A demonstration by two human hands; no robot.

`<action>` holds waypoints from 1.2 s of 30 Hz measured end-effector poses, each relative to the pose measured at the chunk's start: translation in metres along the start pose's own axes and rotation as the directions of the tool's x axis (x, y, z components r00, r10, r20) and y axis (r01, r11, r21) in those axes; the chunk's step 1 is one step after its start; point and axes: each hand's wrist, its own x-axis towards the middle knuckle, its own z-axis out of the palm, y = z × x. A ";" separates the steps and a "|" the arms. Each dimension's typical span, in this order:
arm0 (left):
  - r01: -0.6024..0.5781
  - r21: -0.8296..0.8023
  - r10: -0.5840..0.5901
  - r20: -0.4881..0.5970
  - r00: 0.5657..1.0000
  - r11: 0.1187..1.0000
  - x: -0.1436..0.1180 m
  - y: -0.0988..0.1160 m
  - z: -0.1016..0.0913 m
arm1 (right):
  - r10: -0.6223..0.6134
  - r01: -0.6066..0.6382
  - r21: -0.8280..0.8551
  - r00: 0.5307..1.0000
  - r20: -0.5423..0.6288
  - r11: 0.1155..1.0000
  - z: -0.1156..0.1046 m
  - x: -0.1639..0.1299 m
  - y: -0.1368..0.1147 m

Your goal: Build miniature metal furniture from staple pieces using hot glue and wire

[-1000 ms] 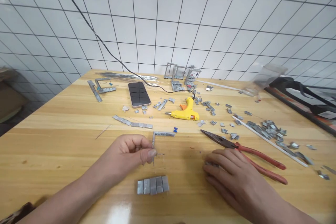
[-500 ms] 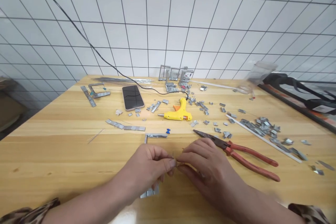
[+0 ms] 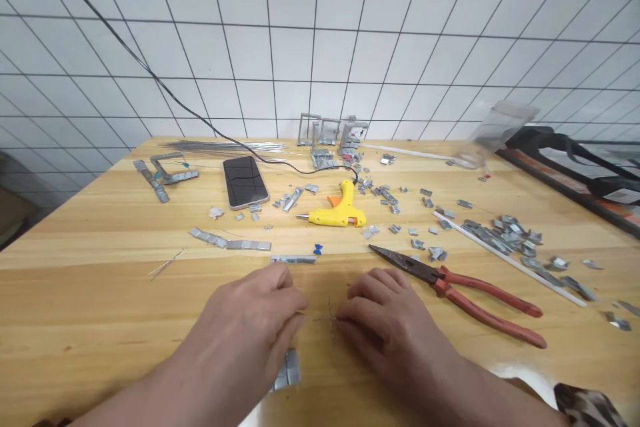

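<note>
Thumb and fingers of my right hand [image 3: 385, 320] pinch one arm of a small cross of thin wires [image 3: 331, 318], held low over the wooden table. My left hand [image 3: 255, 320] is apart from the cross, its fingers pressed together; a tiny tip shows at them, too small to name. Under my left hand a flat piece of silvery metal segments [image 3: 287, 372] is partly hidden. Just beyond my hands lie a grey metal strip [image 3: 295, 259] and a small blue bow-shaped piece [image 3: 318, 249]. Red-handled long-nose pliers [image 3: 435, 280] rest beyond and right of my right hand.
A yellow glue gun [image 3: 337, 212] with a black cord lies mid-table, a phone [image 3: 245, 181] left of it. Small metal frames [image 3: 325, 133] stand near the tiled wall. Loose metal pieces [image 3: 510, 233] and a white stick [image 3: 510, 259] lie right, a dark bag [image 3: 575, 167] beyond.
My left hand has drawn away to the left from the wires, so the cross at my right fingertips now shows. My right hand stays nearly in place. The view has shifted slightly.
</note>
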 end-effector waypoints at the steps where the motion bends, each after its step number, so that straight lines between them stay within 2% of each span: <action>1: -0.019 0.034 0.018 0.025 1.000 0.999 0.002 0.001 0.005 | 0.000 0.000 -0.012 1.000 -0.008 1.000 0.002 0.000 0.000; 4: -0.034 0.118 0.018 0.131 0.991 0.992 0.009 0.003 0.018 | 0.003 -0.004 -0.025 1.000 -0.014 1.000 0.004 0.001 -0.001; 7: -0.035 0.137 0.008 0.186 0.982 0.990 0.013 0.003 0.025 | 0.011 -0.010 -0.012 1.000 0.014 1.000 0.002 0.002 -0.001; 11: -0.046 0.124 0.025 0.167 0.986 0.991 0.012 -0.002 0.029 | -0.002 0.002 0.009 0.999 0.032 1.000 -0.001 0.001 -0.001; 19: -0.148 0.096 0.139 0.089 0.986 0.984 0.014 -0.006 0.033 | 0.000 -0.001 0.023 0.999 0.046 1.000 0.001 -0.001 0.005; 24: -0.193 0.139 0.180 0.099 0.979 0.971 0.014 -0.007 0.034 | -0.009 0.009 0.006 0.999 0.048 1.000 0.003 -0.001 0.007; 31: -0.173 0.101 0.165 0.083 0.983 0.980 0.017 -0.006 0.034 | -0.008 0.009 -0.012 0.998 0.055 1.000 0.006 -0.001 0.007; 36: -0.186 0.169 0.162 0.146 0.976 0.968 0.019 -0.007 0.036 | -0.025 0.028 -0.039 0.995 0.092 0.999 0.008 0.002 0.007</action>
